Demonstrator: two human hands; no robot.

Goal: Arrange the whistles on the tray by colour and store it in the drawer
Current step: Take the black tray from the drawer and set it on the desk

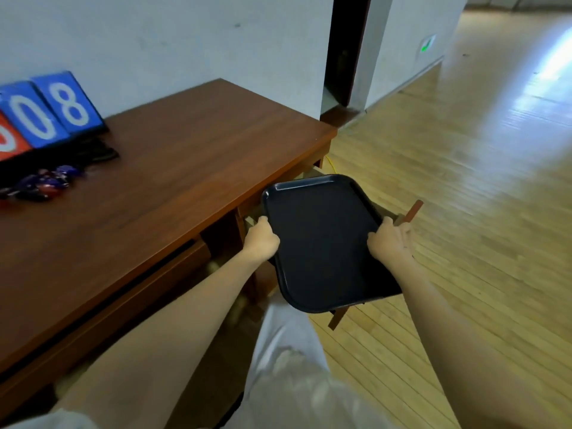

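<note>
A bare black tray (322, 236) hangs over the pulled-out drawer (408, 212) at the desk's right end. My left hand (261, 238) grips the tray's left rim. My right hand (390, 243) grips its right rim. Nothing lies on the tray. A heap of blue and red whistles (40, 182) with dark cords (89, 153) lies on the brown desk (173, 168) at the far left, well away from both hands. Most of the drawer is hidden under the tray.
A flip scoreboard with blue and red number cards (46, 113) stands behind the whistles by the white wall. Another drawer front (123, 292) sits under the desk on the left. Wooden floor (464, 181) spreads to the right, with a dark doorway (346, 51) beyond.
</note>
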